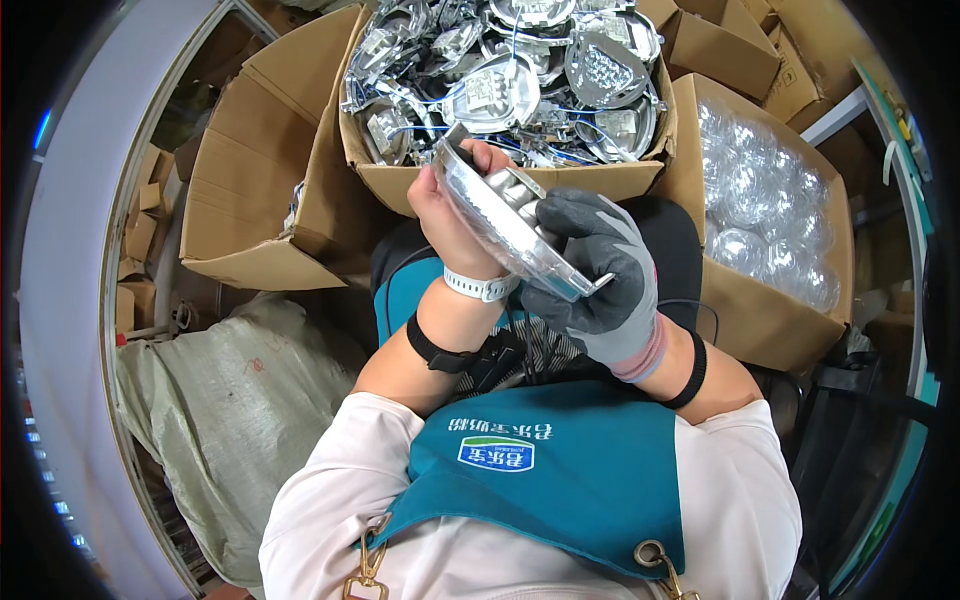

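Above my lap, a silver lamp unit [505,215] is held tilted between both hands. It has a clear rim along one side and raised silver parts on its back. My bare left hand [450,215] is closed around its left side, with fingertips showing past the upper edge. My right hand [605,270], in a grey glove with dark palm and fingers, grips the right and lower edge. Just beyond, a cardboard box [480,184] is heaped with similar silver lamp units [495,95] trailing blue wires. The underside of the held piece is partly hidden by my hands.
At right stands a cardboard box [775,335] of clear plastic domes [745,185]. An open cardboard box [245,190] is at the left, with a pale woven sack [245,410] below it. More cartons [725,50] sit at the far right. A green-edged frame [905,190] borders the right side.
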The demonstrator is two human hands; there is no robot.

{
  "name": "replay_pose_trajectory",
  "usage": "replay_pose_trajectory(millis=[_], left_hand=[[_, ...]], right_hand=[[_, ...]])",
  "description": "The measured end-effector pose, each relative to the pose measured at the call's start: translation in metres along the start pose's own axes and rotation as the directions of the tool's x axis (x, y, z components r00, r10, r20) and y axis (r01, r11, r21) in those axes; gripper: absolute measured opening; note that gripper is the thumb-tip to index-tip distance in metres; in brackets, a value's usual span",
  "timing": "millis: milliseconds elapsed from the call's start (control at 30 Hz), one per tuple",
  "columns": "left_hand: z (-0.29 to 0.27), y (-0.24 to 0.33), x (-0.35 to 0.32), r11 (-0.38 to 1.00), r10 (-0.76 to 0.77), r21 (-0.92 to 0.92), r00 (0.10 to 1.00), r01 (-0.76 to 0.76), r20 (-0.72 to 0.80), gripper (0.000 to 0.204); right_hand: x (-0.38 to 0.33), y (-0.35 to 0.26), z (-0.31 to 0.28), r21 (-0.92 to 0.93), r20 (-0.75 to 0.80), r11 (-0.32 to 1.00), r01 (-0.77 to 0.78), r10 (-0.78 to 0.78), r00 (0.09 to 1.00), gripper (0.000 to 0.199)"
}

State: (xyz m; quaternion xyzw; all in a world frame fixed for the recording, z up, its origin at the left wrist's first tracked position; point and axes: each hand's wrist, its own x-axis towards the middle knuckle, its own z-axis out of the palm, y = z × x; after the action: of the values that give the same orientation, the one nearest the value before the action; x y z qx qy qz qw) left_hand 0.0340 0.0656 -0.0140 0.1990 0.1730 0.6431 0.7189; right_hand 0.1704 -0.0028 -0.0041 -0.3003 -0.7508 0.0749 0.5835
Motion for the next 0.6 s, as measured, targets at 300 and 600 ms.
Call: replay_pose_trajectory(millis=[300,600], left_hand=[[-0.048,0.078,-0.004,0.958,0.267,0.073,0.954,-0.278,0.135,0.061],[-0.201,0.356,0.076,0.404,0.674,0.897,0.722,-0.18,-0.159,0.04]], right_hand=[[-0.011,0.034,-0.08,-0.088,0.03,0.934,-0.345,0.349,0.937,0.069],[-0.178,0.216,-0.319,-0.861,-0.403,-0.356,-0.363,0.913,0.06,0.091]])
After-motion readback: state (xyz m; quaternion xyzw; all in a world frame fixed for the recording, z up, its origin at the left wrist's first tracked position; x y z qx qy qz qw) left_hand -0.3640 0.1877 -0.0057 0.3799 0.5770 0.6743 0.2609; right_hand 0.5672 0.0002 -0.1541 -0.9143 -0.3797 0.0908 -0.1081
